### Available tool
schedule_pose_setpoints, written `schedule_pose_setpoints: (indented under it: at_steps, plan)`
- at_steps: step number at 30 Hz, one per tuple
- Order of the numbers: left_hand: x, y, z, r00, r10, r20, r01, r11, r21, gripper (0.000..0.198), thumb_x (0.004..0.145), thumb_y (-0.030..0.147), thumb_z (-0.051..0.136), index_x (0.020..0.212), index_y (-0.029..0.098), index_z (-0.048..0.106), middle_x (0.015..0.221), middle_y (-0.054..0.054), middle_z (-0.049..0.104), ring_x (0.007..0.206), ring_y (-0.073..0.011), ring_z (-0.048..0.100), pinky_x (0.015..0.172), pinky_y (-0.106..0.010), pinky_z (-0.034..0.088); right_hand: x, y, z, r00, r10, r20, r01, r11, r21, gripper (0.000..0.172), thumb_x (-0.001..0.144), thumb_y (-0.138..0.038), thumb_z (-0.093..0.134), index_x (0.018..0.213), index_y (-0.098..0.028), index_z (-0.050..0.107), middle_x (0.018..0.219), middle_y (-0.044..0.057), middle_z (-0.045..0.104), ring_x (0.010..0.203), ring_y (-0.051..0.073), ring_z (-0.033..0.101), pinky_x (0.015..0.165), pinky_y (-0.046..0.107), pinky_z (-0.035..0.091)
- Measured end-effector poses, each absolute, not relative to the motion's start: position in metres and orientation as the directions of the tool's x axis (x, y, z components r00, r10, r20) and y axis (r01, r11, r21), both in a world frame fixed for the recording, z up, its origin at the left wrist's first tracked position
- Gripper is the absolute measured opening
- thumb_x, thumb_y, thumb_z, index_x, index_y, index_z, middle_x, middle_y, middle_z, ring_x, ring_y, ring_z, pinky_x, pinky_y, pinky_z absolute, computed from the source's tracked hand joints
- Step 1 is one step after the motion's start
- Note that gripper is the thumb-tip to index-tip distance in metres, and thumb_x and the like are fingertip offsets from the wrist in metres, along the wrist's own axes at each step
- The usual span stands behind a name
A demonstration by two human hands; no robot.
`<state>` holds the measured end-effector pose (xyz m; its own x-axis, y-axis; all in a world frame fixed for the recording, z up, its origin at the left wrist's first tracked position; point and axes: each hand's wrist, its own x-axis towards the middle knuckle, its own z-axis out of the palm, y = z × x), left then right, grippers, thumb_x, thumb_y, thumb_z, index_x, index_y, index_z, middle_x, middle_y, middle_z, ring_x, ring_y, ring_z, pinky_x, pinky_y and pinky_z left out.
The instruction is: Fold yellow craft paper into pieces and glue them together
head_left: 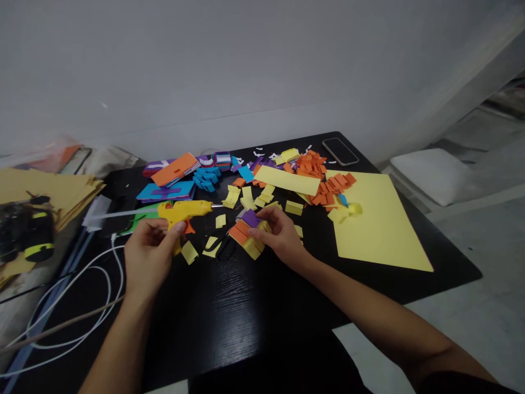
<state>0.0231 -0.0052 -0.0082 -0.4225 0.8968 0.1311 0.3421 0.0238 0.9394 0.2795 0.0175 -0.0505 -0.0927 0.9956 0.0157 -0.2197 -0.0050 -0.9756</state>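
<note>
My left hand (148,251) is wrapped round the grip of a yellow glue gun (184,210) whose nozzle points right, toward the paper piece. A glue stick pokes out of the gun's back to the left. My right hand (279,232) pinches a small paper piece (248,230) made of orange, yellow and purple strips, held just above the black table (246,306). Loose yellow paper bits (189,251) lie between and around both hands. Black scissors (225,247) lie under the paper piece.
A large yellow sheet (381,219) lies at the right, with orange scraps (328,189) and a yellow strip (287,180) behind. Coloured paper stacks (172,175) sit at the back left, a phone (339,151) at the back. White cable (74,306) loops at the left.
</note>
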Motion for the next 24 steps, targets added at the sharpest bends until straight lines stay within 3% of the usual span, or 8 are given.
schedule_pose_setpoints:
  at_steps: [5, 7, 11, 17, 24]
  plan:
    - [0.024, -0.012, -0.008, -0.111, 0.992, -0.061, 0.232, 0.085, 0.969, 0.035, 0.086, 0.048, 0.074, 0.077, 0.014, 0.067, 0.064, -0.002, 0.069, 0.059, -0.0148, 0.061, 0.058, -0.025, 0.045, 0.280, 0.015, -0.051, -0.101, 0.994, 0.029, -0.194, 0.009, -0.981, 0.045, 0.065, -0.037, 0.091, 0.096, -0.023, 0.061, 0.091, 0.000, 0.062, 0.083, 0.017, 0.059, 0.072, 0.030, 0.052]
    - [0.023, -0.014, -0.009, -0.026, 0.997, -0.071, 0.212, 0.075, 0.974, 0.040, 0.091, 0.051, 0.069, 0.074, 0.015, 0.066, 0.062, -0.002, 0.067, 0.059, -0.0147, 0.060, 0.060, -0.026, 0.044, 0.281, 0.015, -0.051, -0.111, 0.993, 0.042, -0.188, 0.021, -0.982, 0.042, 0.069, -0.038, 0.089, 0.097, -0.023, 0.061, 0.091, 0.000, 0.062, 0.083, 0.017, 0.059, 0.072, 0.030, 0.052]
    - [0.026, -0.016, -0.008, 0.091, 0.996, -0.012, 0.174, -0.005, 0.985, 0.041, 0.094, 0.054, 0.063, 0.087, 0.015, 0.071, 0.062, -0.001, 0.066, 0.055, -0.0134, 0.055, 0.058, -0.027, 0.041, 0.282, 0.014, -0.049, -0.129, 0.989, 0.075, -0.159, 0.054, -0.986, 0.036, 0.075, -0.039, 0.084, 0.098, -0.023, 0.061, 0.092, 0.001, 0.061, 0.084, 0.017, 0.059, 0.074, 0.031, 0.051]
    - [0.023, -0.018, -0.013, 0.115, 0.993, 0.039, 0.167, -0.058, 0.984, 0.035, 0.093, 0.049, 0.067, 0.084, 0.016, 0.075, 0.063, -0.002, 0.064, 0.054, -0.0135, 0.053, 0.056, -0.028, 0.040, 0.281, 0.012, -0.052, -0.140, 0.985, 0.103, -0.103, 0.089, -0.991, 0.031, 0.077, -0.034, 0.081, 0.099, -0.024, 0.061, 0.091, 0.001, 0.062, 0.084, 0.018, 0.060, 0.076, 0.033, 0.051]
    - [0.026, -0.018, -0.016, 0.045, 0.998, 0.032, 0.139, -0.038, 0.990, 0.028, 0.093, 0.045, 0.069, 0.091, 0.017, 0.073, 0.062, 0.002, 0.058, 0.059, -0.0145, 0.051, 0.057, -0.027, 0.040, 0.280, 0.009, -0.057, -0.110, 0.975, 0.195, -0.070, 0.188, -0.980, 0.033, 0.082, -0.030, 0.078, 0.108, -0.025, 0.059, 0.105, 0.004, 0.065, 0.098, 0.021, 0.065, 0.090, 0.038, 0.053]
